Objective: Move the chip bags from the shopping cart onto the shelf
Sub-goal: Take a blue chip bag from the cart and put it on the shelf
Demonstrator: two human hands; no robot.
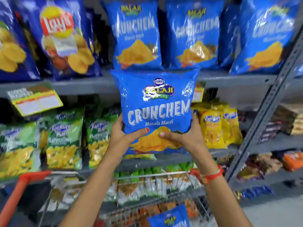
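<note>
Both hands hold a blue Crunchem bag point(156, 110) upright at centre frame, above the shopping cart point(32, 177).

Near the bottom edge, another blue bag point(170, 217) lies in the cart, blurred. The left hand point(124, 135) and right hand point(180, 136) clasp the held bag's lower sides, thumbs across its front; most of the bag rises above the grip, long axis vertical, printed face toward the camera, top edge up. Beyond it, matching bags point(136, 35) stand on the upper shelf point(82, 86).
</note>
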